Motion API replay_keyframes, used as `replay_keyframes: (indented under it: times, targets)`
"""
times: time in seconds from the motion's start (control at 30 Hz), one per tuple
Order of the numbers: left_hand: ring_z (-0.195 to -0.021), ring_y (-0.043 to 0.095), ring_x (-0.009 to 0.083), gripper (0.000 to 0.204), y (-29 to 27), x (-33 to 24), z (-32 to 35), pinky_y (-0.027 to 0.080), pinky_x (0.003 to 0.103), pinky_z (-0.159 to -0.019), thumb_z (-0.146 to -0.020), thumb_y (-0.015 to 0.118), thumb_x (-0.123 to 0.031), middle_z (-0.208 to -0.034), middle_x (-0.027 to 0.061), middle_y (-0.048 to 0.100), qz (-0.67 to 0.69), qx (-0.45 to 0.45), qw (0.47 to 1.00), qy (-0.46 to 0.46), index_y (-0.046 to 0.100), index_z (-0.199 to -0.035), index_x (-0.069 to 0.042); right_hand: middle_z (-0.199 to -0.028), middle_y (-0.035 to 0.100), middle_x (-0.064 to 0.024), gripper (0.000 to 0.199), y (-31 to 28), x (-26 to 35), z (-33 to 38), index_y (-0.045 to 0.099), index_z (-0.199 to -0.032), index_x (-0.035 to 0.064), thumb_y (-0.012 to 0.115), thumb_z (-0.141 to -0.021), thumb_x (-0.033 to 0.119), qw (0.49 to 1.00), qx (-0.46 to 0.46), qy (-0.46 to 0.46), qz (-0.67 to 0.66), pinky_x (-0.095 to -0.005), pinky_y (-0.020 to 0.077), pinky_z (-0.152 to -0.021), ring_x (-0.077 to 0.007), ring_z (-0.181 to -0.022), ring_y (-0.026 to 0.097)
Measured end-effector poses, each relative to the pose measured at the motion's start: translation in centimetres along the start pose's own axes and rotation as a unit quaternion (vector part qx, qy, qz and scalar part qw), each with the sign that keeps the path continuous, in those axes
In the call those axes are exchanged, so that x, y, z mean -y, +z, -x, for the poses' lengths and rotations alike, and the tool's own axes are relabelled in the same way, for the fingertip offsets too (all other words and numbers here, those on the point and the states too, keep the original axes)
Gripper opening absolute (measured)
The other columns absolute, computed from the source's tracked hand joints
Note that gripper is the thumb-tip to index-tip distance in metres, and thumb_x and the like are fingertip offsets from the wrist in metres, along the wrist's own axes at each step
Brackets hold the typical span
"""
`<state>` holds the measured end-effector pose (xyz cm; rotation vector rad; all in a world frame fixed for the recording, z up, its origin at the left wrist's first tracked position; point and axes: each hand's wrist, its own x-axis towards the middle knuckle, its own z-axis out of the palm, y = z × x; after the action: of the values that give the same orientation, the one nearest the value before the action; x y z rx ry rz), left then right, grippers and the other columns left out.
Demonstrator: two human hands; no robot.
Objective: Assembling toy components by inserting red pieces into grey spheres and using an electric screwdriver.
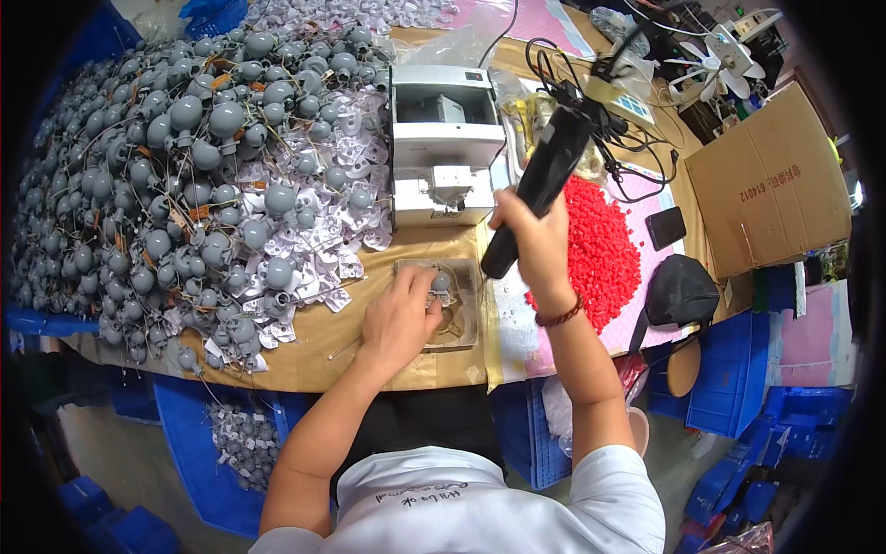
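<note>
A worker's left hand (401,317), fingers narrow and bent, touches a small grey ball-shaped part (442,281) at 12 o'clock within a square fixture (467,338); whether it grips the part cannot be told. At 2 o'clock from the fixture, the right hand (539,242) wraps firmly around a tilted black hand tool (551,159), raised above the bench. A white-and-grey machine (445,143) stands at 12 o'clock, heaped grey ball parts (166,185) spread toward 10, and red pieces (600,263) lie piled at 2.
</note>
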<state>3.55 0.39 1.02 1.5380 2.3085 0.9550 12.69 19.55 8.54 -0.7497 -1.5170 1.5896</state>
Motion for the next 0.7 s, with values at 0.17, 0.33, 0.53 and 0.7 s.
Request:
replay_keyframes:
  times: [0.17,0.33,0.53,0.7]
  targets:
    - [-0.101,0.069,0.0342,0.04,0.4,0.2,0.1,0.057,0.044,-0.083,-0.087,0.075,-0.017,-0.126,0.0089,0.063,0.0,-0.014,1.0,-0.001,0.064,-0.124,-0.008,-0.108,0.065,-0.0088,0.044,-4.5,-5.4,-3.7,0.048,-0.137,0.0003,0.067,-0.099,0.011,0.992,-0.074,0.083,-0.057,-0.0297,0.0557,-0.077,-0.016,-0.095,0.067]
    - [-0.101,0.069,0.0338,0.039,-0.3,-0.1,0.3,0.056,0.043,-0.083,-0.086,0.077,-0.013,-0.121,0.0089,0.068,0.034,-0.01,0.999,0.012,0.066,-0.122,-0.008,-0.134,0.065,-0.0166,0.044,-4.5,-8.4,-1.4,0.056,-0.14,-0.0035,0.065,-0.099,0.006,0.991,-0.035,-0.068,0.109,-0.0339,0.0528,-0.1,-0.0197,-0.12,0.062]
    - [-0.093,0.07,0.0282,0.036,0.1,0.3,0.9,0.057,0.04,-0.077,-0.083,0.08,-0.012,-0.113,0.0053,0.073,0.008,-0.079,0.994,0.074,0.069,-0.118,-0.009,-0.107,0.069,-0.0135,0.02,-1.8,-6.3,5.3,0.073,-0.112,0.0003,0.074,-0.094,0.01,0.955,0.174,-0.098,0.22,-0.0322,0.057,-0.079,-0.0251,-0.098,0.065]
    - [-0.094,0.07,0.0297,0.034,-0.1,-0.1,1.0,0.057,0.039,-0.08,-0.084,0.081,-0.01,-0.112,0.0086,0.074,0.012,-0.07,0.995,0.073,0.071,-0.116,-0.008,-0.097,0.07,-0.0076,0.016,-1.1,-7.7,5.4,0.073,-0.11,-0.0004,0.072,-0.097,0.009,0.95,0.183,-0.116,0.223,-0.0294,0.0543,-0.078,-0.0179,-0.092,0.065]
